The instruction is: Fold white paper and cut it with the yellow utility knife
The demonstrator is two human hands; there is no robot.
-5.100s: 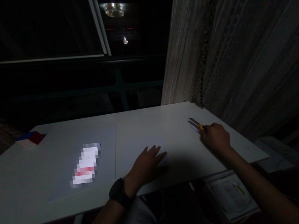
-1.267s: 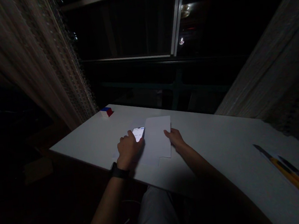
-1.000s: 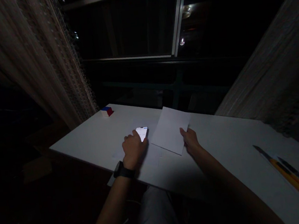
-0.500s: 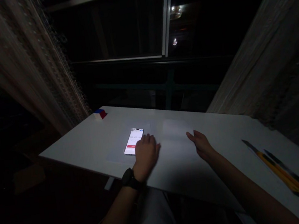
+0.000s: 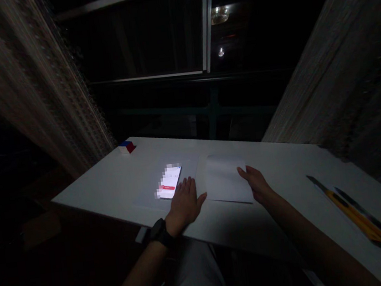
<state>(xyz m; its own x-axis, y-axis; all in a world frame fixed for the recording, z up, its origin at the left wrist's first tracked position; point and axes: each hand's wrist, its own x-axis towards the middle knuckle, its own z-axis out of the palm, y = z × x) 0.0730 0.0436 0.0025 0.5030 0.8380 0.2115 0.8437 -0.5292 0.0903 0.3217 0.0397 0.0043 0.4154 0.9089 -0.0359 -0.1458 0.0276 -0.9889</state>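
Right hand [image 5: 255, 184]: fingers loosely apart, tips on the right edge of the small sheet [image 5: 227, 178], no clamp that I can see; too dark to tell if the thumb is under the edge. A second ago this hand held the sheet up off the worktop [image 5: 283, 169], tilted; now it lies flat, just right of the phone [image 5: 169, 182], near the middle of the worktop. I read that as set down, with the hand only steadying or squaring it. Left hand [image 5: 183, 203]: open, palm down, flat on the worktop, gripping nothing, watch [image 5: 159, 233] on the wrist. It was covering the near end of the phone about a second ago; it has since slid nearer and right, so the lit screen is clear, with fingertips just beside the phone's near-right corner. The phone sits on a larger faint sheet [image 5: 148, 196], hard to make out in this light. The yellow knife [image 5: 349, 210] that the right hand held five seconds ago now lies well apart at near right, beside a dark pen-like tool [image 5: 367, 217]. A red-and-blue cube [image 5: 126, 146] sits at the far left corner. Curtains hang at left [image 5: 34, 96] and right [image 5: 324, 77], with a window frame [image 5: 204, 22] behind.
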